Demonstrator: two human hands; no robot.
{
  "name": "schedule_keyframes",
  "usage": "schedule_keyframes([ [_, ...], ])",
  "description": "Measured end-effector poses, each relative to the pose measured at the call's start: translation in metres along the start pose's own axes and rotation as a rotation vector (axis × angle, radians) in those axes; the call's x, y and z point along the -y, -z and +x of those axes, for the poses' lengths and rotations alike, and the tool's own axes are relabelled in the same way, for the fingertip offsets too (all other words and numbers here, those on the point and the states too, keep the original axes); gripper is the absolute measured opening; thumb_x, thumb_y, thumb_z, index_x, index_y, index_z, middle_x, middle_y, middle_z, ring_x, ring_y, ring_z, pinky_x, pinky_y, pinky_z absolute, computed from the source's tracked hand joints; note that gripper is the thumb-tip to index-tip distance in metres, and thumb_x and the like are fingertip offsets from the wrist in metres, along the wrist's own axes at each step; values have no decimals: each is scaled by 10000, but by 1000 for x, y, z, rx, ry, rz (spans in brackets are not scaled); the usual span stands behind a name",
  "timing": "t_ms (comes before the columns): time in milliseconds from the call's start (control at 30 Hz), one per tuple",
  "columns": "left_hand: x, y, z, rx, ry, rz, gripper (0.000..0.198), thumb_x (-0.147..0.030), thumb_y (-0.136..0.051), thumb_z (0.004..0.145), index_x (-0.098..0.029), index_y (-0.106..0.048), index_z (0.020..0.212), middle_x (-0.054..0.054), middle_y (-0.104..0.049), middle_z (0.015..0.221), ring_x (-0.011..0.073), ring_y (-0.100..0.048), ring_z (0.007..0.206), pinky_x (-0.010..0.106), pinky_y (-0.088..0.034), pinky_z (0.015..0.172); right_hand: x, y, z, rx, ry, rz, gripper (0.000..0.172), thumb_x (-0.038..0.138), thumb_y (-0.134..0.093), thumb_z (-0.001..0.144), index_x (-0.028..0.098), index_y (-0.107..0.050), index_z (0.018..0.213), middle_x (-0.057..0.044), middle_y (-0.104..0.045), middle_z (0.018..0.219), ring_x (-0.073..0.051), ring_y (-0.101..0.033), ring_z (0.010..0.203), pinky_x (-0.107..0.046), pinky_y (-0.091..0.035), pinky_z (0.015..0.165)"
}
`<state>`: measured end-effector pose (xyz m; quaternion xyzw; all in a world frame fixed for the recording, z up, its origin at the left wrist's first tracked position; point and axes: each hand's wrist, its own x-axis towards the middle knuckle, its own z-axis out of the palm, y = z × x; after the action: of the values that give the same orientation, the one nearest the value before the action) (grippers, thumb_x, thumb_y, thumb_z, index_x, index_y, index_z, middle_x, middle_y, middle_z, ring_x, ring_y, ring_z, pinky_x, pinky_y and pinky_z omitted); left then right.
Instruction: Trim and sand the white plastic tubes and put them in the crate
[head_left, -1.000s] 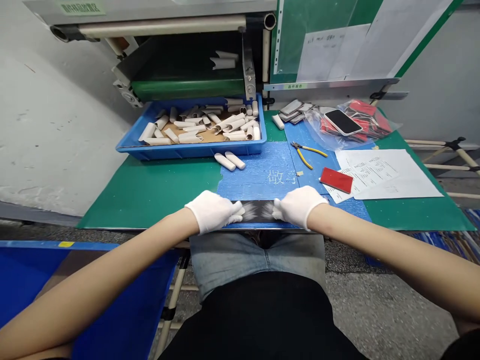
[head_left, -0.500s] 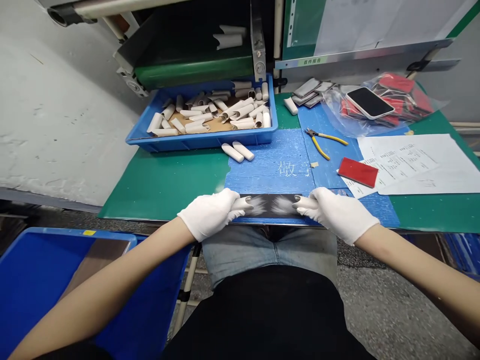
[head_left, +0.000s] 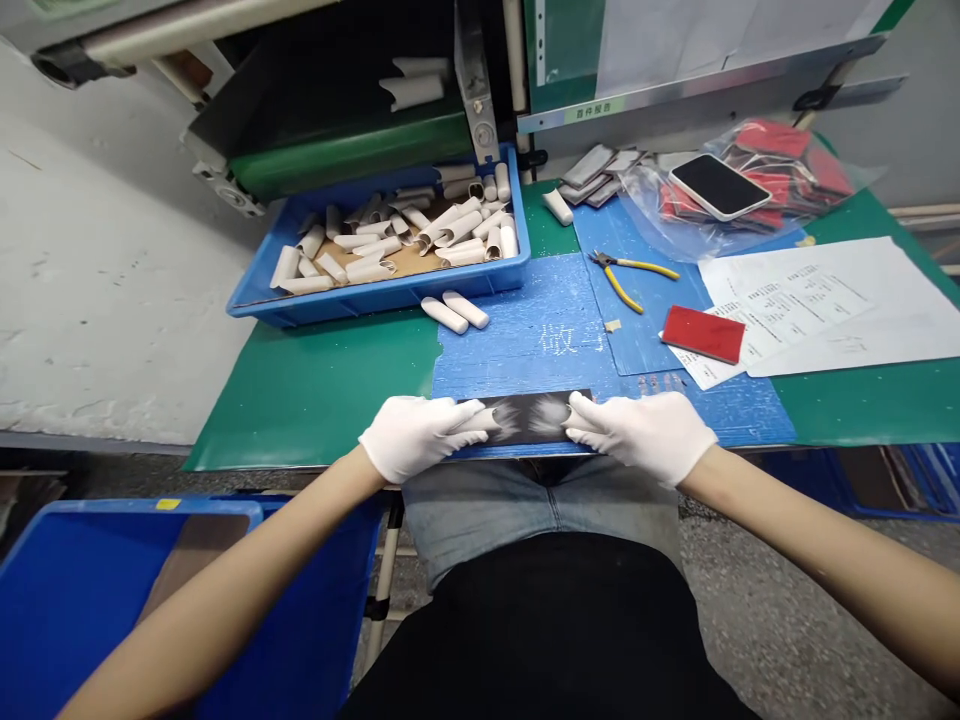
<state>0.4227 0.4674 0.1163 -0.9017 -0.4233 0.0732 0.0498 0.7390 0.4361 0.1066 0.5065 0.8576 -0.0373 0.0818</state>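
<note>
Blue mat [head_left: 517, 350] — dark strip [head_left: 525, 417] clamped between white-gloved left grip [head_left: 420, 437] and right grip [head_left: 637, 435].

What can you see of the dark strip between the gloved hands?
The strip is a flat dark rectangle with pale feathery streaks across its middle; its material is hard to tell. It lies lengthwise along the near edge of the blue mat, and the white-gloved left hand and right hand touch its two ends.

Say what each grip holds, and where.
The left hand and right hand hold one dark strip, each by an opposite end.
</note>
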Motion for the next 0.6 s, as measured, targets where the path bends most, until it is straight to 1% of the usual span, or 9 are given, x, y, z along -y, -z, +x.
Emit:
schedule_keyframes([
  [100,2,-5,-1,5,-25,0,560,-746,-510,1013,-364,-713,1369,22,-775,881,206,-715,742,311,-345,612,0,2,4,20,68,63,610,686,-338,1106,318,-497,1565,-98,-806,1067,-271,-736,806,-312,-257,607],
  [133,3,-7,-1,10,-38,-4,569,-749,-520,1007,-365,-706,1383,23,-775,879,203,-708,728,309,-347,611,0,3,4,28,85,77,591,677,-366,1103,318,-513,1550,-97,-807,1059,-265,-733,799,-310,-257,610],
  [267,5,-14,-6,-45,4,-29,500,-683,-543,1031,-355,-729,1359,35,-761,838,186,-681,686,295,-364,624,2,9,3,7,43,105,523,654,-366,1110,305,-603,1418,-80,-802,978,-240,-709,737,-313,-237,613],
  [333,4,-16,-6,-62,2,-46,513,-687,-526,1037,-344,-736,1357,47,-759,833,187,-684,694,291,-361,621,5,13,4,-12,76,119,488,615,-382,1116,276,-596,1395,-84,-799,977,-234,-705,731,-313,-223,604],
  [433,1,-17,-3,-77,-48,-43,528,-685,-526,1038,-342,-722,1388,47,-750,808,184,-674,673,292,-341,608,9,20,8,21,141,122,409,562,-438,1112,257,-605,1327,-74,-792,931,-221,-694,714,-305,-223,603],
  [500,0,-17,-3,-95,-49,-26,510,-663,-526,1048,-342,-718,1395,41,-740,786,180,-670,662,295,-330,601,10,22,10,41,132,118,399,564,-431,1112,255,-615,1285,-68,-785,907,-218,-688,701,-301,-229,605],
  [600,2,-18,-4,-92,-64,-17,514,-665,-522,1049,-343,-714,1402,42,-751,806,186,-685,681,299,-325,596,10,22,10,10,130,117,424,578,-419,1112,247,-607,1299,-74,-784,917,-222,-692,705,-303,-224,598],
])
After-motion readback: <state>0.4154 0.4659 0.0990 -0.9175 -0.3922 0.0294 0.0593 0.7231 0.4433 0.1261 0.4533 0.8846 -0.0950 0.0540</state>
